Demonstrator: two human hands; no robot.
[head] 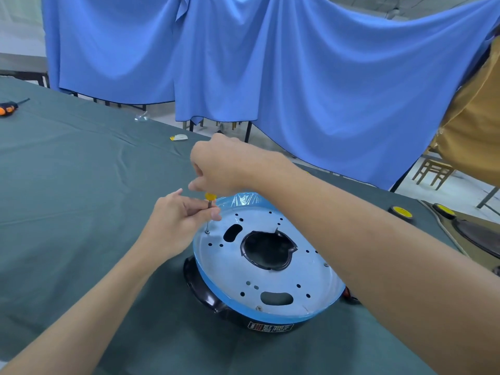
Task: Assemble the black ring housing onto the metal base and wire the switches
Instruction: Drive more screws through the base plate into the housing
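Right grip (216, 163) curled round screwdriver (210, 196) handle; left grip (176, 220) pinching its shaft; tip on metal base (273, 280), atop black ring housing (200, 288).

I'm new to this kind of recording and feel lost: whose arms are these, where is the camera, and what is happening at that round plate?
There is no machine here. A person works bare-handed, and the single picture comes from a camera worn on their head, looking forward and down. The right hand grips the top of a screwdriver. The left hand pinches its shaft, seemingly to steady it. The tip stands on a screw near the left edge of the round metal base, which lies on the black ring housing. Both sit on a table covered in dark green cloth. A second screwdriver lies far left, and a blue curtain hangs behind.
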